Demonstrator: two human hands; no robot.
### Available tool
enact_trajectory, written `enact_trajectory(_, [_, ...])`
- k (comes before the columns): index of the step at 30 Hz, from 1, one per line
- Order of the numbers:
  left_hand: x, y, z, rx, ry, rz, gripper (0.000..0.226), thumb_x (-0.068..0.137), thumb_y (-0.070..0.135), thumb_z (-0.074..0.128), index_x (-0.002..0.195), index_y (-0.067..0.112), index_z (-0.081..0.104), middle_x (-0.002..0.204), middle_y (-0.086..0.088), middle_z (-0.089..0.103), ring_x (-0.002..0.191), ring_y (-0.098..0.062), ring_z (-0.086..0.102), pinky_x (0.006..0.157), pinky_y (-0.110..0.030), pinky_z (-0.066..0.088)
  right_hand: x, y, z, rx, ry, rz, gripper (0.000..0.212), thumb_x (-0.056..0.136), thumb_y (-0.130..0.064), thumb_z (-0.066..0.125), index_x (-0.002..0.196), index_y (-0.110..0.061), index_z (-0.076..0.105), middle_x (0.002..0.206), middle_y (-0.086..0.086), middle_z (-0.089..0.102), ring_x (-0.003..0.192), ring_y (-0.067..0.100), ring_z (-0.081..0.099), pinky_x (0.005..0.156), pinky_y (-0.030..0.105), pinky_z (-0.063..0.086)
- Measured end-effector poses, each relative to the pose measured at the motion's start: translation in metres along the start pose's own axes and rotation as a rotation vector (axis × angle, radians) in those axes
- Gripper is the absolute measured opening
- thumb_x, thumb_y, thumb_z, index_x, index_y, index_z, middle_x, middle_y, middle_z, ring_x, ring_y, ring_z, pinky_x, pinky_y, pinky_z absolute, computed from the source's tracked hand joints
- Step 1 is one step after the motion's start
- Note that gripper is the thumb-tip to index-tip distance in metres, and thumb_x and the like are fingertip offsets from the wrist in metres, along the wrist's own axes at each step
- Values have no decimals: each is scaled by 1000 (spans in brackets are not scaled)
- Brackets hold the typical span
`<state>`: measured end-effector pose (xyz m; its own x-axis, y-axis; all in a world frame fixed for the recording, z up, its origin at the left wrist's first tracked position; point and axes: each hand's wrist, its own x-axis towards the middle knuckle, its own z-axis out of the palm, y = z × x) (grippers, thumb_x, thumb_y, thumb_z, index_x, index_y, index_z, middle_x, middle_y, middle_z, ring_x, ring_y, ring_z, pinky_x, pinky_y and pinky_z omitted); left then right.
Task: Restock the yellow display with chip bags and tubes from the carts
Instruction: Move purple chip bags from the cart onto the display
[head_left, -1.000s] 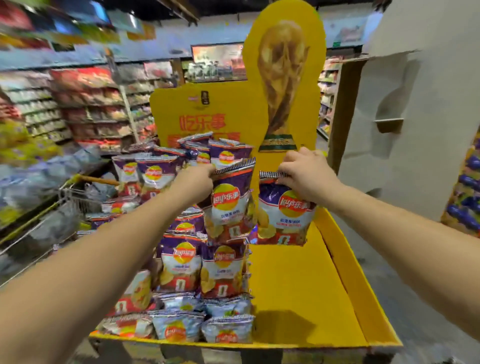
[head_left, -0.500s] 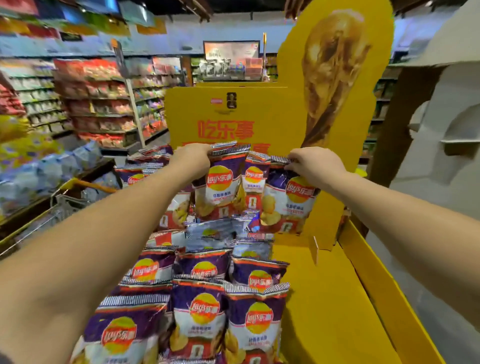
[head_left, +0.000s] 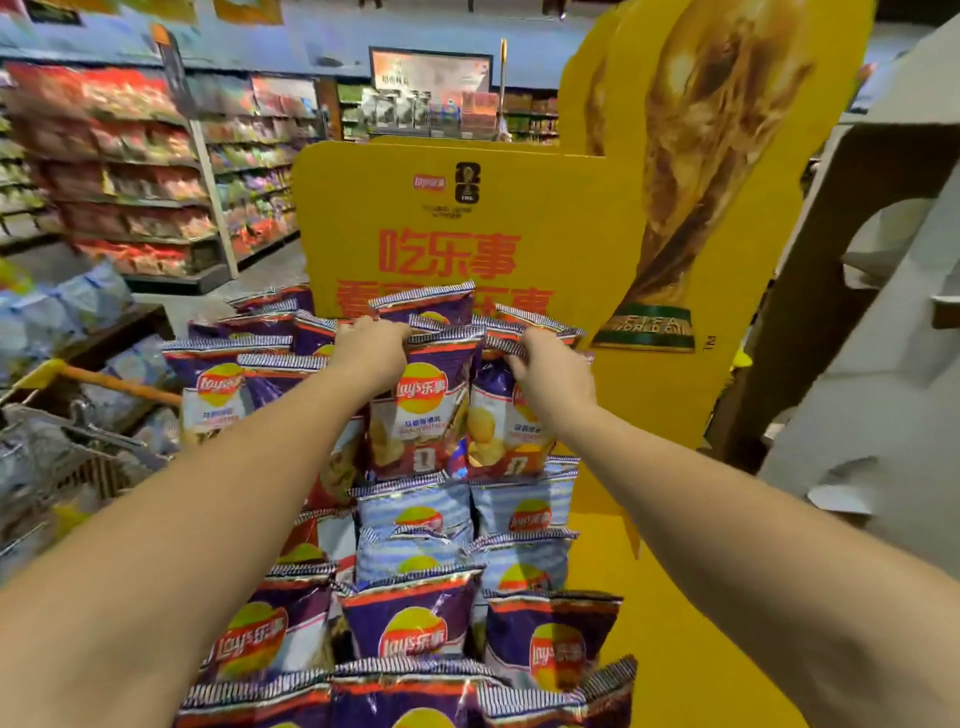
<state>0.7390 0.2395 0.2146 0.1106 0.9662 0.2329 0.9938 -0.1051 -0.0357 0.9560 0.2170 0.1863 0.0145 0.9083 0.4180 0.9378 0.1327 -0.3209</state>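
My left hand (head_left: 371, 353) grips the top edge of a purple chip bag (head_left: 421, 410) held upright at the back of the stack. My right hand (head_left: 553, 379) grips the top of a second purple chip bag (head_left: 498, 436) right beside it. Both bags stand against the yellow display (head_left: 467, 223), below its red lettering. Several more purple and pale blue chip bags (head_left: 415, 618) fill the display's left side in rows toward me. The display's yellow floor (head_left: 675, 649) on the right is bare.
A shopping cart (head_left: 78, 421) with an orange handle stands at the left, holding more bags. A grey cardboard stand (head_left: 883, 338) rises at the right. Store shelves (head_left: 130, 171) line the aisle behind. A trophy cut-out (head_left: 701, 156) tops the display's back.
Both hands have carried their bags forward and down onto the back rows of the stack, and my view has moved closer to the display.
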Motion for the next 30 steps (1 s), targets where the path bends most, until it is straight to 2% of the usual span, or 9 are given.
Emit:
enact_trajectory(3, [10, -10, 15, -6, 55, -31, 22, 96, 19, 46, 115, 15, 58, 118, -14, 61, 111, -36, 51, 88, -42, 41, -2, -1, 26, 116, -46, 13, 34, 98, -31, 53, 127, -18, 45, 134, 6, 45, 102, 33, 60, 73, 42, 48])
enact_trajectory(6, [11, -15, 27, -25, 159, -58, 36, 96, 37, 54, 123, 14, 52, 123, -11, 54, 114, -33, 46, 92, -44, 38, -9, 5, 35, 138, -134, -94, 67, 92, -35, 61, 148, -27, 25, 157, -5, 13, 107, 21, 58, 74, 38, 52])
enact_trajectory(8, [6, -15, 33, -9, 273, -69, 45, 90, 42, 62, 123, 13, 49, 122, -10, 49, 112, -31, 44, 93, -42, 37, -18, 15, 41, 108, -182, -163, 70, 89, -36, 66, 145, -28, 27, 156, -6, 9, 115, 21, 53, 81, 36, 51])
enact_trajectory(11, [1, -13, 34, 85, 369, -62, 45, 87, 45, 63, 118, 16, 50, 115, -7, 51, 107, -28, 47, 90, -40, 37, -29, 29, 54, -61, -145, -256, 60, 85, -42, 70, 133, -19, 43, 144, 5, 30, 127, 27, 38, 99, 41, 44])
enact_trajectory(14, [-2, -11, 34, 119, 324, -23, 26, 94, 44, 54, 101, 19, 56, 99, -3, 64, 96, -27, 58, 84, -41, 40, -28, 28, 63, -191, -44, -215, 54, 83, -54, 66, 119, -17, 51, 118, 3, 47, 108, 25, 47, 86, 39, 48])
enact_trajectory(17, [-7, -10, 39, 96, 273, -14, 25, 98, 41, 51, 94, 18, 59, 88, -4, 66, 88, -27, 61, 77, -39, 43, -25, 23, 72, -202, -78, -224, 44, 87, -55, 59, 109, -17, 53, 110, 1, 49, 101, 22, 49, 77, 38, 50])
enact_trajectory(23, [-16, -11, 61, 50, 152, 65, 26, 100, 36, 45, 111, 15, 57, 106, -4, 59, 100, -25, 55, 83, -39, 44, -16, 13, 84, -143, -139, -327, 35, 93, -38, 61, 113, -11, 58, 114, 8, 51, 106, 29, 49, 73, 41, 48])
enact_trajectory(26, [-24, -12, 63, -58, 77, 51, 26, 99, 31, 46, 113, 14, 57, 112, -5, 59, 104, -27, 55, 84, -41, 44, -11, 11, 76, -192, -221, -357, 32, 98, -35, 52, 120, -12, 53, 118, 9, 47, 108, 30, 49, 72, 40, 48])
enact_trajectory(30, [-44, 2, 47, -199, 100, 27, 23, 95, 26, 50, 106, 10, 60, 109, -8, 61, 101, -32, 57, 82, -43, 46, -16, 17, 53, -166, -391, -326, 42, 103, -29, 43, 143, -17, 41, 139, 7, 42, 120, 30, 48, 87, 43, 48])
